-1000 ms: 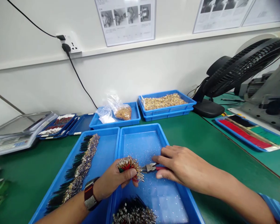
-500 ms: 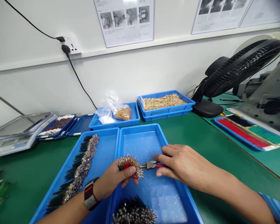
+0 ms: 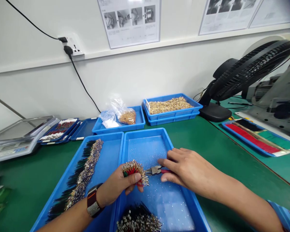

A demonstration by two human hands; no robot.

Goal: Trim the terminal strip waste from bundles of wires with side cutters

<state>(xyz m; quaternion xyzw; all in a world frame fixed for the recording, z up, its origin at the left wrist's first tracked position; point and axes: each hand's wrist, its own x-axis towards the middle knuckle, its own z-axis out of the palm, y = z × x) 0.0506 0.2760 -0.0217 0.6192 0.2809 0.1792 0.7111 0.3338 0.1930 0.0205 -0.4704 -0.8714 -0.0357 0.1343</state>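
My left hand [image 3: 120,184] is closed around a bundle of short wires with metal ends [image 3: 132,168]; red and green wire shows between the fingers. In my right hand [image 3: 183,166] is a pair of pliers [image 3: 155,170] with red handles, its jaws touching the right side of the bundle. Both hands are over a blue tray [image 3: 145,138] with tiny bright specks on its floor. Another heap of dark wires with metal tips [image 3: 139,220] lies at that tray's near end. The handle ends are hidden under my right palm.
A second blue tray [image 3: 113,145] on the left holds a long row of dark wires with metal ends [image 3: 84,174]. Behind stand a tray with plastic bags [image 3: 103,129] and stacked trays of gold-coloured parts [image 3: 170,105]. A black fan [image 3: 251,71] stands back right.
Hardly anything differs. My right hand and the pliers have shifted very slightly to the left, while the left hand keeps its hold on the bundle.
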